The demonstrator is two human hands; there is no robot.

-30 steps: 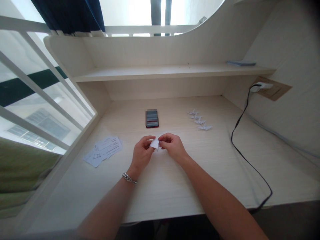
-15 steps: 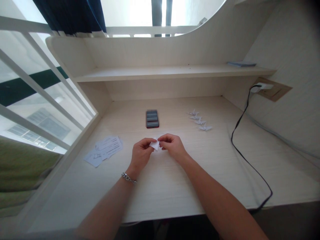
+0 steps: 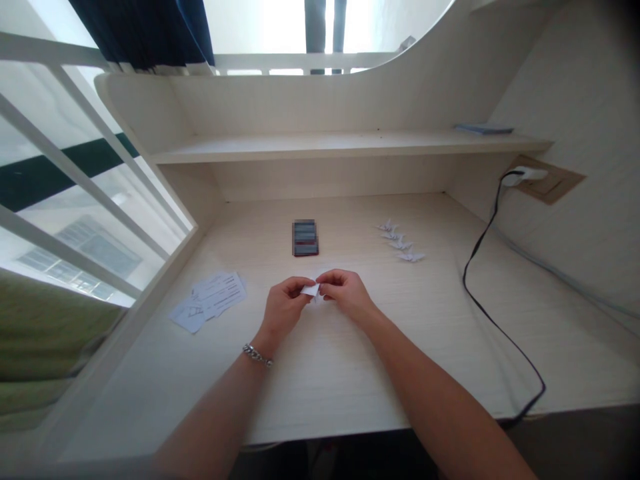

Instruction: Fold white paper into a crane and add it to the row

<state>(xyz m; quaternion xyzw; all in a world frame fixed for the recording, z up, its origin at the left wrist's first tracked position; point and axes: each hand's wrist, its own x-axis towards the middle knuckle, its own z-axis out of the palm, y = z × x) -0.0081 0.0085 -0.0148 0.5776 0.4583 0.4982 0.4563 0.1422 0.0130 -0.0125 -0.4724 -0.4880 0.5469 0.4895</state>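
Between my two hands is a small piece of folded white paper [image 3: 311, 290], held just above the desk. My left hand [image 3: 286, 301] pinches its left side between thumb and fingers. The fingertips of my right hand [image 3: 344, 291] are closed on its right corner. Fingers cover part of the folds. To the right, several white folded paper cranes [image 3: 401, 243] stand in a slanting row on the desk. Loose paper sheets [image 3: 217, 300] with printed lines lie overlapping at the left.
A dark phone-like device [image 3: 305, 238] with a blurred face lies beyond my hands. A black cable [image 3: 475, 293] runs from a wall socket [image 3: 550, 179] down the desk's right side. The shelf [image 3: 320, 143] spans the back, and a white railing [image 3: 90, 180] borders the left.
The folded paper has tilted between my fingers, so its visible face looks flatter and narrower. Both hands stay in nearly the same place, still gripping it.
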